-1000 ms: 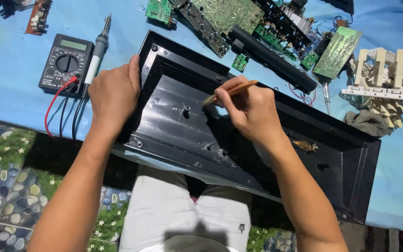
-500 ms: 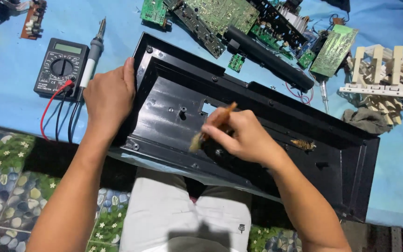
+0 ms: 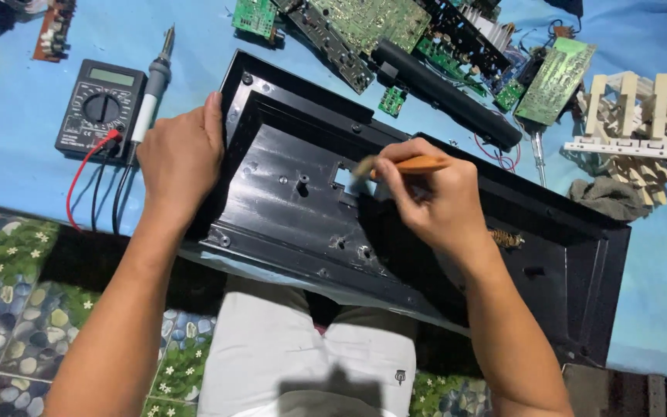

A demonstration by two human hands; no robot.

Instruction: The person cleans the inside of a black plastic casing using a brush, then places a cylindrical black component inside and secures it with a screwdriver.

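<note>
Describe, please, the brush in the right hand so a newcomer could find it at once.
Start at the long black plastic case across the person's lap. Over its middle, the right hand pinches a small brush. Its orange-brown wooden handle and pale bristles stand out against the dark shell.

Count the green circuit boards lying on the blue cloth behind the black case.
5, perhaps more: one small green board at top left, a large one top centre, a tiny one beside the black tube, one further right, one by the wooden rack.
</note>
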